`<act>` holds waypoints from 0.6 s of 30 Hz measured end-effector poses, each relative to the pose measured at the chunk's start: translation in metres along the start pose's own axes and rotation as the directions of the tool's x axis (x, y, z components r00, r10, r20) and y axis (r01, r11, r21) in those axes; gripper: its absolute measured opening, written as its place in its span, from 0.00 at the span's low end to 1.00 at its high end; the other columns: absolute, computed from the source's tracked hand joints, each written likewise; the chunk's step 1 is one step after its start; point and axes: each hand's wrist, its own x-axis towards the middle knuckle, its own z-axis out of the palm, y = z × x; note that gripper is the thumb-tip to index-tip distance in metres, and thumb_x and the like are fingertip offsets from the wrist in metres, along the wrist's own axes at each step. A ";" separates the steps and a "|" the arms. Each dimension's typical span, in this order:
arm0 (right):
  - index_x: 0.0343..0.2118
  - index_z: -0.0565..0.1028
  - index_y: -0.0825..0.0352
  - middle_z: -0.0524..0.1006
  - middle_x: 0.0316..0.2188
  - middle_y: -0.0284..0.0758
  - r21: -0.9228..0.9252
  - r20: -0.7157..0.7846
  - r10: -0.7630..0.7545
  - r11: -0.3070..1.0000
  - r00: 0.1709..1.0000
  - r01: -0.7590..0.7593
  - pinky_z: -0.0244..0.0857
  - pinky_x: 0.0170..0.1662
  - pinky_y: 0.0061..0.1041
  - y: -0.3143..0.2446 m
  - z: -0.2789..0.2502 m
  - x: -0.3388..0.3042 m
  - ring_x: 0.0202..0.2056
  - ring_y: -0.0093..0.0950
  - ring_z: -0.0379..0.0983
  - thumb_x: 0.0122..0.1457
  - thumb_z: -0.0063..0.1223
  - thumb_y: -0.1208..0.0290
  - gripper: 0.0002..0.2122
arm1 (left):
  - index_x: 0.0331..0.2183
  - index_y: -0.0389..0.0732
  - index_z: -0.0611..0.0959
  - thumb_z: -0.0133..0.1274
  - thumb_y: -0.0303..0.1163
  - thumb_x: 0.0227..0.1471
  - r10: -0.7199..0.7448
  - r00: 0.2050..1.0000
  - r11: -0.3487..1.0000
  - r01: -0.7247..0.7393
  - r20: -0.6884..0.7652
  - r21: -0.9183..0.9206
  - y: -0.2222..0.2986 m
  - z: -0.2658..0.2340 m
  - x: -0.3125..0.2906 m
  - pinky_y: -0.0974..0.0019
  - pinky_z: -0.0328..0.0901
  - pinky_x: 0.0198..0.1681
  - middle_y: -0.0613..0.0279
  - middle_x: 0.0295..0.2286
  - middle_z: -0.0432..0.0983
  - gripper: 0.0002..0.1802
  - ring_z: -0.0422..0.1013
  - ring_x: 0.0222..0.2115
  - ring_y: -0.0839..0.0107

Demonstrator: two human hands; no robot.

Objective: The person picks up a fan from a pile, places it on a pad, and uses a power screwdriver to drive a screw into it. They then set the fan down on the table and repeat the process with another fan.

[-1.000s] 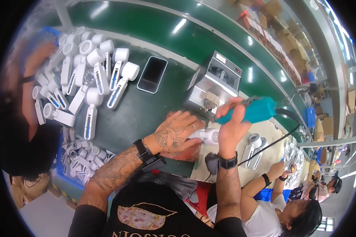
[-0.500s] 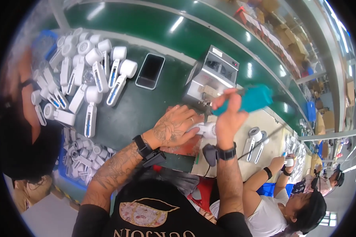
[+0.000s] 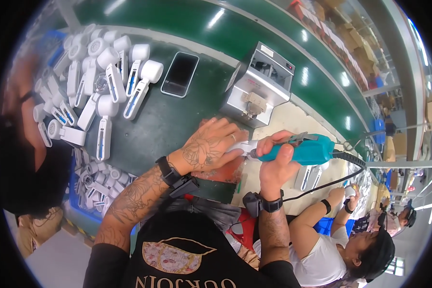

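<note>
My left hand presses a white handheld fan down over a reddish mat, its fingers closed around the handle. Much of the fan is hidden under that hand and behind the tool. My right hand grips a teal electric screwdriver with a black cord running off to the right. The screwdriver lies nearly level, its tip pointing left at the fan; whether it touches a screw is too small to tell. Just beyond both hands stands a grey screw feeder.
Many white fans lie heaped at the left, above a blue bin of white parts. A phone rests beyond my left hand. More fans lie to the right, where a co-worker sits. Another person is at the left.
My right hand has brought the screwdriver down and toward me, from beside the screw feeder to the fan. My left hand stays on the fan.
</note>
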 end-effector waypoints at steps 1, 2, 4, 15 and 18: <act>0.37 0.67 0.71 0.67 0.18 0.35 -0.003 -0.013 0.016 1.000 1.000 -0.017 0.61 0.25 0.26 0.003 0.000 -0.001 0.20 0.27 0.65 0.60 0.55 0.47 0.25 | 0.50 0.46 0.79 0.56 0.41 0.54 0.001 1.000 1.000 -0.001 -0.001 0.003 0.000 0.000 0.000 0.55 0.60 0.49 0.63 0.42 0.72 0.22 0.66 0.43 0.61; 0.37 0.67 0.71 0.67 0.18 0.35 -0.003 -0.014 0.020 1.000 1.000 -0.020 0.61 0.25 0.26 0.004 -0.001 -0.001 0.20 0.27 0.65 0.60 0.55 0.47 0.25 | 0.50 0.46 0.79 0.56 0.41 0.54 -0.002 1.000 1.000 0.002 0.001 0.002 0.001 -0.001 0.001 0.55 0.60 0.49 0.63 0.42 0.72 0.22 0.66 0.43 0.61; 0.34 0.66 0.70 0.68 0.20 0.35 0.043 0.009 -0.006 0.999 1.000 0.005 0.61 0.25 0.26 0.006 -0.001 0.001 0.20 0.27 0.65 0.60 0.56 0.49 0.23 | 0.50 0.46 0.79 0.56 0.41 0.53 0.007 1.000 1.000 -0.007 0.004 0.025 0.002 -0.002 0.004 0.55 0.61 0.49 0.63 0.43 0.73 0.22 0.67 0.43 0.61; 0.37 0.71 0.69 0.70 0.23 0.33 -0.086 -0.086 0.088 0.992 0.992 -0.095 0.64 0.30 0.23 0.022 -0.027 -0.009 0.25 0.24 0.68 0.66 0.49 0.54 0.18 | 0.41 0.42 0.80 0.58 0.41 0.47 0.136 0.985 0.990 -0.140 -0.109 -0.028 0.002 -0.002 0.003 0.52 0.64 0.49 0.62 0.39 0.75 0.20 0.70 0.42 0.58; 0.38 0.70 0.66 0.64 0.20 0.29 0.186 -0.097 0.013 0.983 0.995 0.005 0.58 0.27 0.22 -0.016 -0.012 -0.013 0.23 0.22 0.61 0.66 0.46 0.49 0.19 | 0.40 0.43 0.80 0.59 0.40 0.44 0.308 0.905 0.946 -0.258 -0.294 0.196 0.005 0.008 -0.012 0.56 0.66 0.48 0.62 0.39 0.76 0.20 0.71 0.43 0.60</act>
